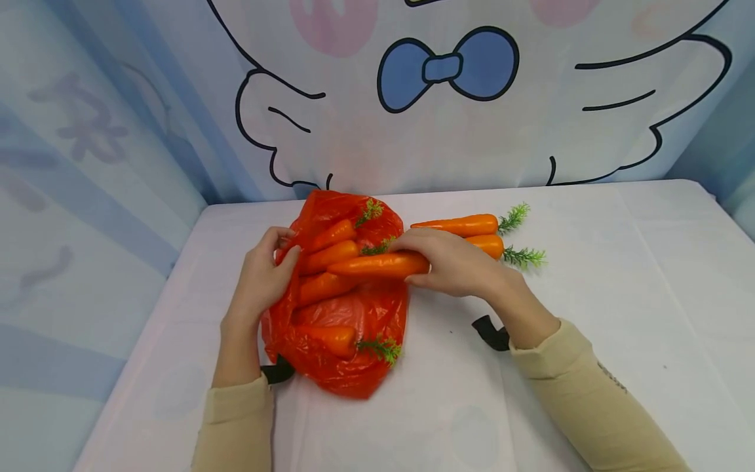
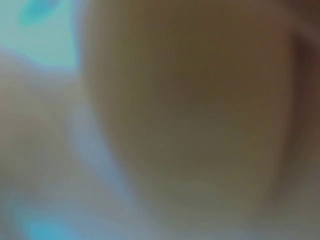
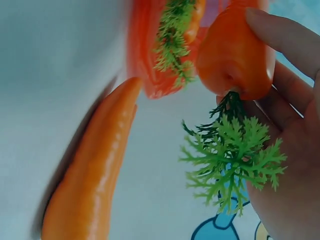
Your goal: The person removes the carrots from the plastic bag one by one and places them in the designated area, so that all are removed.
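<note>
A red plastic bag (image 1: 383, 311) lies with its mouth facing right, and several orange carrots (image 1: 333, 255) with leafy green tops are inside it. At the bag's left side, my left hand (image 1: 259, 278) grips the thin plastic between thumb and fingers. My right hand (image 1: 451, 262) holds one carrot (image 1: 377, 265) by its thick end, its tip pointing left over the bag's opening. In the right wrist view, the thumb and fingers of the right hand (image 3: 292, 100) wrap the held carrot (image 3: 235, 60), and its green leaves hang below. The left wrist view is too blurred to read.
Two carrots (image 1: 460, 225) lie on the white-covered table (image 1: 619, 295) right of the bag, the nearer one partly behind the right hand. A carrot (image 3: 95, 170) lies on the table in the right wrist view. Behind the table hangs a cartoon-printed cloth (image 1: 448, 137).
</note>
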Action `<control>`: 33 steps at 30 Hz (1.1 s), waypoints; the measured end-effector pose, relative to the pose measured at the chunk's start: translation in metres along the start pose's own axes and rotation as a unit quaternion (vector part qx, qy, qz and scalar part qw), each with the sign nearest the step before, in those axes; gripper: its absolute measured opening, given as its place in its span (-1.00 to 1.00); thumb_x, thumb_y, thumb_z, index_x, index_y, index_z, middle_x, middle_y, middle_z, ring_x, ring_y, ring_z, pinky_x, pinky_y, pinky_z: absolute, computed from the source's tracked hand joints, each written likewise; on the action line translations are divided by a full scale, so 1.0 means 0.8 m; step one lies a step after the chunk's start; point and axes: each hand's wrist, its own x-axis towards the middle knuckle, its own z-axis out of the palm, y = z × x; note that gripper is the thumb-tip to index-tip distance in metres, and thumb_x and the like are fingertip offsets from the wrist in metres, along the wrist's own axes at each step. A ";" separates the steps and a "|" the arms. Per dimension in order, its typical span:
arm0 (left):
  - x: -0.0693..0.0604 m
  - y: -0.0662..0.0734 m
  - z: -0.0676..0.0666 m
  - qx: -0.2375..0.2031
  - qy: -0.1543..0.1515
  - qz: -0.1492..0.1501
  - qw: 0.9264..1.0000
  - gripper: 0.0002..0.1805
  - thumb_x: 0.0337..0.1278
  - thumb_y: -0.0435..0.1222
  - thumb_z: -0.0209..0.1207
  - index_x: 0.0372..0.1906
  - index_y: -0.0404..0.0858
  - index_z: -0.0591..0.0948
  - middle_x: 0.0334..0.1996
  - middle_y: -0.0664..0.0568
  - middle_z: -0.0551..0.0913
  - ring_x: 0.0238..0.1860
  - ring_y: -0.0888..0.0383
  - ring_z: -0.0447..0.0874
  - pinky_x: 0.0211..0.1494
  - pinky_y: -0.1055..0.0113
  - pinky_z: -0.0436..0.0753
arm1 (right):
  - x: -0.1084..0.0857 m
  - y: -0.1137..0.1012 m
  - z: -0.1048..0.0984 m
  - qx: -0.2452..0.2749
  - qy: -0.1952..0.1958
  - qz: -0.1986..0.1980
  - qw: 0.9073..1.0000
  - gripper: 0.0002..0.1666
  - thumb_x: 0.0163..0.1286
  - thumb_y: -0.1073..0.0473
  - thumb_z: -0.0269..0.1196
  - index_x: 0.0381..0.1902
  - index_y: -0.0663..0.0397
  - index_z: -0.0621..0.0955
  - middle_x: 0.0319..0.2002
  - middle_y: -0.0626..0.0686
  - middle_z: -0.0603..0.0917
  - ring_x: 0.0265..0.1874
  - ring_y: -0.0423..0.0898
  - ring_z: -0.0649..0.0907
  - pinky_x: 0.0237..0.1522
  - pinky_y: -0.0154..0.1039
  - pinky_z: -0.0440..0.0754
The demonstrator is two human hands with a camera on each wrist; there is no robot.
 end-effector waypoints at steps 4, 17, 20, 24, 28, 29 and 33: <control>-0.001 0.001 0.000 -0.003 0.000 -0.003 1.000 -0.69 0.52 -0.27 0.03 0.22 -0.28 0.42 -0.03 -0.19 0.54 -0.22 -0.07 0.48 -0.06 0.10 0.60 | -0.010 0.011 -0.003 -0.002 0.013 -0.013 1.000 -0.48 0.27 0.25 0.45 0.20 0.08 0.63 0.15 0.05 0.61 0.19 0.03 0.52 0.27 -0.01 0.45; 0.002 0.002 -0.001 -0.010 -0.001 -0.005 1.000 -0.69 0.52 -0.27 0.04 0.21 -0.30 0.42 -0.02 -0.21 0.54 -0.03 -0.13 0.48 0.13 0.00 0.55 | -0.047 0.043 -0.014 -0.001 0.029 0.004 1.000 -0.41 0.25 0.30 0.46 0.25 0.08 0.61 0.19 0.06 0.60 0.15 0.03 0.53 0.15 0.02 0.52; 0.001 0.001 0.000 -0.009 -0.002 -0.009 1.000 -0.69 0.51 -0.27 0.04 0.21 -0.29 0.41 -0.02 -0.20 0.53 0.00 -0.12 0.48 0.16 -0.03 0.56 | -0.054 0.048 -0.016 -0.011 0.028 0.010 0.999 -0.43 0.25 0.30 0.45 0.23 0.10 0.61 0.17 0.08 0.60 0.12 0.04 0.53 0.13 0.03 0.53; 0.001 0.002 0.000 -0.008 -0.001 -0.012 1.000 -0.69 0.51 -0.27 0.04 0.21 -0.29 0.41 -0.02 -0.20 0.53 0.01 -0.12 0.47 0.17 -0.04 0.56 | -0.065 0.054 -0.018 -0.021 0.026 0.025 0.999 -0.46 0.25 0.30 0.45 0.20 0.13 0.61 0.14 0.10 0.61 0.10 0.06 0.54 0.12 0.07 0.53; 0.001 0.001 -0.001 -0.008 -0.001 -0.014 1.000 -0.69 0.52 -0.27 0.03 0.22 -0.29 0.41 -0.01 -0.20 0.53 0.00 -0.13 0.47 0.17 -0.04 0.56 | -0.074 0.060 -0.022 -0.024 0.027 0.033 0.999 -0.46 0.26 0.30 0.45 0.21 0.16 0.60 0.14 0.11 0.61 0.10 0.09 0.53 0.17 0.11 0.50; 0.001 0.001 -0.001 -0.008 -0.001 -0.015 1.000 -0.69 0.52 -0.27 0.03 0.22 -0.29 0.41 -0.01 -0.21 0.53 0.00 -0.13 0.47 0.17 -0.04 0.56 | -0.076 0.062 -0.023 -0.025 0.028 0.034 0.999 -0.45 0.25 0.31 0.45 0.21 0.16 0.60 0.13 0.11 0.61 0.11 0.10 0.53 0.18 0.12 0.49; 0.000 0.001 -0.002 -0.009 -0.004 -0.021 1.000 -0.68 0.52 -0.26 0.03 0.23 -0.28 0.41 0.00 -0.20 0.53 0.01 -0.13 0.47 0.17 -0.04 0.57 | -0.084 0.067 -0.023 -0.027 0.027 0.040 0.998 -0.45 0.26 0.31 0.44 0.21 0.18 0.60 0.15 0.14 0.61 0.15 0.14 0.52 0.22 0.17 0.45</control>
